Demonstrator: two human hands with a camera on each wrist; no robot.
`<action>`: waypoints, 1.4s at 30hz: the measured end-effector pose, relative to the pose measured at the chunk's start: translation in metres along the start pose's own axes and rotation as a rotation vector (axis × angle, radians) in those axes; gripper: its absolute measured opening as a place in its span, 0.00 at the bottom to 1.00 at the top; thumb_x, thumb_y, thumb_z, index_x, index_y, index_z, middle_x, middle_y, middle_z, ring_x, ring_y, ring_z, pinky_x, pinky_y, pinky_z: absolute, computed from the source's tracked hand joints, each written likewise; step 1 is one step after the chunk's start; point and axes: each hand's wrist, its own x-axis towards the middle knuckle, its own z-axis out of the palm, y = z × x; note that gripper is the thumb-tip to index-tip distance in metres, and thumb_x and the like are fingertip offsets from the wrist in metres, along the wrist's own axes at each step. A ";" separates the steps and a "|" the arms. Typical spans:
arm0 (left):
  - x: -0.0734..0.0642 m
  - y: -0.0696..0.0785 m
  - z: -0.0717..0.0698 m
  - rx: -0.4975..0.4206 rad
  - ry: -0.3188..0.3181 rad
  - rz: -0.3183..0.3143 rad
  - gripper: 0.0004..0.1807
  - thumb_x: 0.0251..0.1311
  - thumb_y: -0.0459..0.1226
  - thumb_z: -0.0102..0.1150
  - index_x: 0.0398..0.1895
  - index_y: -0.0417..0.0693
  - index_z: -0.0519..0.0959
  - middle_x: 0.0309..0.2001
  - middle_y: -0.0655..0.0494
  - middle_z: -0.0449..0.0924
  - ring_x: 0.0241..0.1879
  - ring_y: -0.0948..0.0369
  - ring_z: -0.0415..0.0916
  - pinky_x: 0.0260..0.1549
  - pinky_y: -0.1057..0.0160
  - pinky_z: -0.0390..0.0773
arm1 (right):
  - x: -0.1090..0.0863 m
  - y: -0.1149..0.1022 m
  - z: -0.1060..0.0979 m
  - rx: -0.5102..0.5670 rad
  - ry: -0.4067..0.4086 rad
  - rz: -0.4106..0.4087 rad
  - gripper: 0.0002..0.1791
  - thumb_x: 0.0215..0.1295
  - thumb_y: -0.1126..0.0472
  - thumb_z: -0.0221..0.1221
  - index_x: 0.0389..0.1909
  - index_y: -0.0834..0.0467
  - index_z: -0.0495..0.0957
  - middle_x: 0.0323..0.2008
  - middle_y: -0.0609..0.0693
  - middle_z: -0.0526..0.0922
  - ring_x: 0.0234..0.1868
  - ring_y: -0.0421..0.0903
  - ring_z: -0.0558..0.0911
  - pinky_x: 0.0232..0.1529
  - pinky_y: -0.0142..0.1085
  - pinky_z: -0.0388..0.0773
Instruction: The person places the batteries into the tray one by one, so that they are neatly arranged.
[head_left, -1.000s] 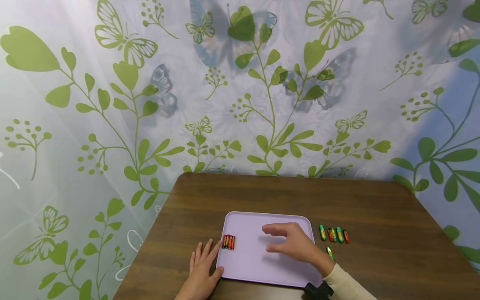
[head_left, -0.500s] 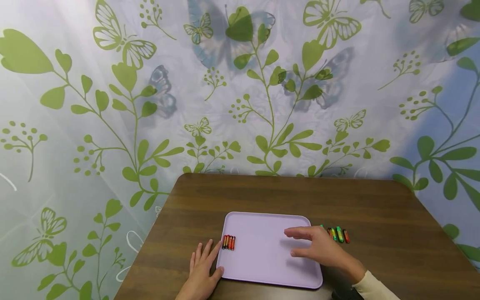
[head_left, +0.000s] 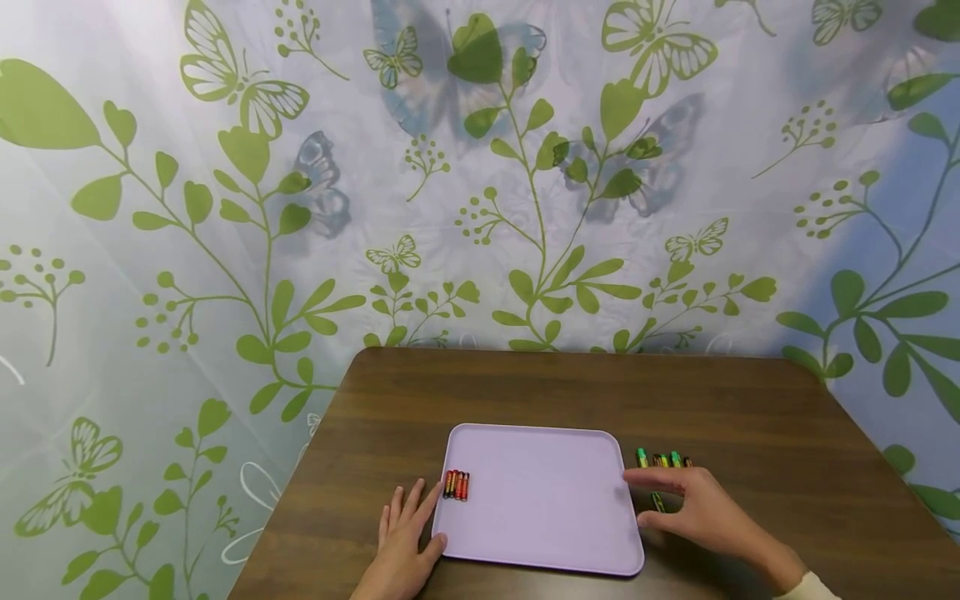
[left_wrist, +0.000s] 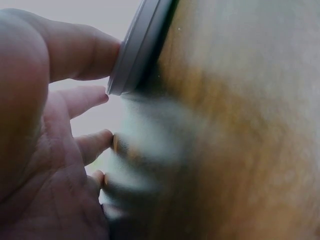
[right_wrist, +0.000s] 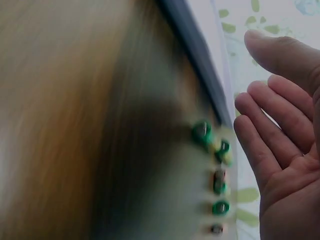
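A pale lilac tray (head_left: 547,508) lies on the wooden table, with several red-and-black batteries (head_left: 457,485) side by side near its left edge. My left hand (head_left: 403,546) rests beside that edge, fingers spread; in the left wrist view its thumb and a finger touch the tray rim (left_wrist: 131,55). Over the table just past the tray's right edge hovers my right hand (head_left: 705,510), thumb and fingers apart, holding nothing. A green battery (head_left: 657,502) shows between its thumb and forefinger. Behind the hand stretches a row of green and red batteries (head_left: 642,457), partly covered by it.
The brown table (head_left: 570,383) extends behind the tray and out to the right. A curtain (head_left: 450,208) with green leaves and butterflies hangs behind it. In the right wrist view, several blurred batteries (right_wrist: 220,207) line up left of the fingers.
My right hand has moved right, from above the tray to beyond its right edge near the loose batteries, staying open. The left hand and the red batteries have stayed in place.
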 end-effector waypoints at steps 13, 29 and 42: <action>0.000 -0.009 0.003 0.025 0.000 -0.009 0.41 0.69 0.37 0.65 0.85 0.60 0.67 0.85 0.32 0.58 0.85 0.24 0.38 0.77 0.21 0.30 | -0.021 0.013 -0.017 -0.120 0.015 0.068 0.29 0.59 0.52 0.81 0.62 0.53 0.88 0.55 0.48 0.93 0.57 0.31 0.87 0.53 0.23 0.84; -0.001 -0.001 0.000 -0.014 0.001 -0.007 0.41 0.65 0.35 0.67 0.83 0.56 0.71 0.84 0.29 0.58 0.84 0.22 0.36 0.76 0.20 0.30 | -0.023 0.019 -0.010 -0.289 0.028 0.054 0.29 0.55 0.58 0.83 0.60 0.45 0.89 0.53 0.47 0.94 0.54 0.31 0.87 0.48 0.28 0.85; -0.001 0.008 -0.006 -0.028 -0.015 -0.011 0.40 0.66 0.36 0.67 0.83 0.52 0.70 0.84 0.26 0.55 0.83 0.20 0.34 0.76 0.21 0.27 | 0.008 -0.002 0.003 -0.224 0.077 -0.030 0.27 0.58 0.57 0.82 0.60 0.51 0.90 0.54 0.42 0.93 0.52 0.38 0.92 0.53 0.27 0.86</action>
